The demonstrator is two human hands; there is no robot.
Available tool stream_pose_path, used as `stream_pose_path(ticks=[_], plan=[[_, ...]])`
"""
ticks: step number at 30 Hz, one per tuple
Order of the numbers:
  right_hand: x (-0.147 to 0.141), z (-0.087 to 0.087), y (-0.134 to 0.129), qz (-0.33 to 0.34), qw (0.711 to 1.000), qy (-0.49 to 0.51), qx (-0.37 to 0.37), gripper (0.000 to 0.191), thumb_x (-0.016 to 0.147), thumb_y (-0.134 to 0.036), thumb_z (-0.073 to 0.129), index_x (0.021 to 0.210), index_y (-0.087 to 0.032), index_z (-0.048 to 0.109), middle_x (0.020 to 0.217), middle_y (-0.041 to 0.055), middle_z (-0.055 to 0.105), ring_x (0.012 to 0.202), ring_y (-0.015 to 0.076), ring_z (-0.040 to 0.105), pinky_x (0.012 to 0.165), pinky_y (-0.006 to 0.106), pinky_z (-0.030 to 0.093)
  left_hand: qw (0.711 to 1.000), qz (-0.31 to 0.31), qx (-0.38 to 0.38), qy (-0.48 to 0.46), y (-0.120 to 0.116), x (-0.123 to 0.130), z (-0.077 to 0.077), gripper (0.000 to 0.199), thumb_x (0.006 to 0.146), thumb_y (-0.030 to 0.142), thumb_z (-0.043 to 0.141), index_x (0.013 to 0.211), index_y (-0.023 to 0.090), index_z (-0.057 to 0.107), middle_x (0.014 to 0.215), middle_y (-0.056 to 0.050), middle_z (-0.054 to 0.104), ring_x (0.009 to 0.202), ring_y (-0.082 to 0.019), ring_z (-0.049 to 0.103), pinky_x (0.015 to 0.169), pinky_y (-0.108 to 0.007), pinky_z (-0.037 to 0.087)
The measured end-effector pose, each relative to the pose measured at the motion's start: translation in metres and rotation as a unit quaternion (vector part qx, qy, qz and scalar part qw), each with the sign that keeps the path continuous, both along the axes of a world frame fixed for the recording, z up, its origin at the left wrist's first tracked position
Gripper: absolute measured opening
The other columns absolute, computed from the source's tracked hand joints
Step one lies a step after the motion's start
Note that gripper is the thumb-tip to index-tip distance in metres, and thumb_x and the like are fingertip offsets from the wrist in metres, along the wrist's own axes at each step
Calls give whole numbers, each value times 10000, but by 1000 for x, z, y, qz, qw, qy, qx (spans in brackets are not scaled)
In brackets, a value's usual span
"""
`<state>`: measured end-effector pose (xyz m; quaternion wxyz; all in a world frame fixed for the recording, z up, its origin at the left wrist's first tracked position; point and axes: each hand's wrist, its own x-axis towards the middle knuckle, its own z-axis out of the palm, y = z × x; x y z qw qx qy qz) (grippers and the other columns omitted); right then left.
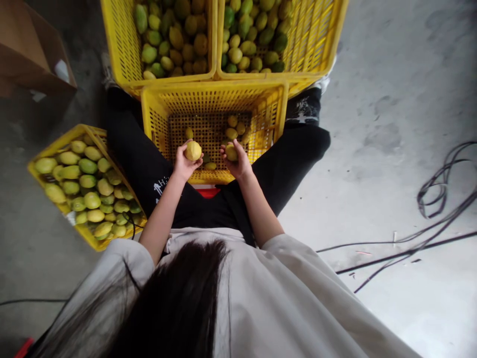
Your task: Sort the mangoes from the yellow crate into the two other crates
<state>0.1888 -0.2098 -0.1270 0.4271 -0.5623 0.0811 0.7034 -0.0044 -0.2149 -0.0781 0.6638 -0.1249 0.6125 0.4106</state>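
Observation:
My left hand [184,166] is closed round a yellow lemon [193,150], which faces up over the near part of a yellow plastic crate [214,90] between my legs. To its right, my right hand [242,164] grips another lemon [231,152], partly covered by the fingers and thumb. The two hands are apart, at about the same height. On the crate's slatted floor lie several loose lemons [231,133], most of them on the right side, with one lemon [210,166] lying between and below the hands.
Beyond stand two larger yellow crates, the left crate [164,79] and right crate [316,49], both holding green and yellow lemons. A tilted crate [84,237] full of lemons is by my left leg. A cardboard box [33,44] stands far left; black cables [443,184] lie right.

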Motion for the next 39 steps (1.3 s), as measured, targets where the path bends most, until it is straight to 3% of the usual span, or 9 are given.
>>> stream_pose_path(ticks=[3, 6, 9, 13, 16, 23, 29, 33, 39], plan=[[2, 1, 1, -24, 999, 0, -31, 251, 1039, -419, 935, 1078, -292, 722, 793, -46, 731, 765, 156, 808, 588, 172, 627, 1000, -7, -15, -11, 2, -2, 3, 558, 1046, 688, 865, 1478, 341, 805, 977, -27, 855, 759, -191, 835, 659, -242, 648], [6, -2, 1, -49, 996, 14, -74, 208, 1133, -469, 785, 1097, -275, 721, 764, -23, 724, 713, 166, 784, 508, 169, 570, 999, -7, -33, -7, 3, -2, 4, 526, 1073, 687, 852, 1430, 303, 807, 905, -17, 826, 652, -150, 780, 572, -196, 610], [8, -6, 1, -49, 994, 28, -96, 267, 1187, -511, 655, 1121, -262, 722, 792, 13, 764, 705, 181, 782, 462, 181, 538, 999, 6, -41, 2, 3, -1, 2, 450, 1118, 610, 811, 1415, 273, 807, 985, -52, 873, 744, -173, 838, 617, -202, 648], [7, -9, 1, -22, 998, 7, -65, 267, 1089, -509, 841, 1080, -285, 696, 847, 3, 789, 763, 184, 808, 518, 190, 595, 999, 26, -23, 16, 1, 2, 0, 426, 1071, 512, 866, 1427, 286, 807, 1086, -63, 895, 984, -234, 909, 823, -271, 732], [6, -8, 1, -24, 998, -8, -57, 325, 1025, -447, 942, 1011, -295, 655, 874, -8, 788, 807, 176, 826, 562, 183, 621, 999, 18, -15, 22, 0, 3, -1, 436, 1038, 484, 890, 1426, 298, 823, 1075, -43, 883, 980, -213, 895, 880, -274, 735], [5, -6, 2, -30, 999, 17, -25, 343, 1082, -545, 893, 996, -286, 687, 919, 18, 814, 814, 167, 803, 532, 181, 570, 999, -2, -39, 6, 0, -1, -3, 474, 1086, 633, 826, 1390, 269, 835, 1020, -83, 882, 991, -274, 914, 736, -275, 720], [2, 6, 1, -48, 997, 13, -51, 210, 1100, -409, 843, 1006, -297, 692, 832, -25, 716, 753, 161, 765, 553, 195, 585, 996, 33, -54, 57, 0, -1, -9, 292, 1146, 505, 770, 1321, 283, 845, 1021, -47, 862, 900, -194, 860, 698, -206, 661], [2, 9, 2, -41, 997, 22, -61, 131, 1120, -390, 786, 1062, -311, 699, 818, -40, 740, 728, 157, 772, 525, 183, 582, 998, 18, -49, 30, -1, 0, -10, 270, 1144, 490, 766, 1318, 295, 836, 948, -21, 826, 801, -178, 821, 676, -212, 654], [6, 2, 0, 22, 999, 19, -38, 305, 1118, -552, 812, 1050, -272, 709, 785, -4, 770, 669, 165, 753, 486, 191, 557, 999, -23, -44, -6, -1, -2, -7, 352, 1112, 585, 808, 1309, 293, 824, 893, -13, 807, 738, -180, 848, 630, -211, 640]])
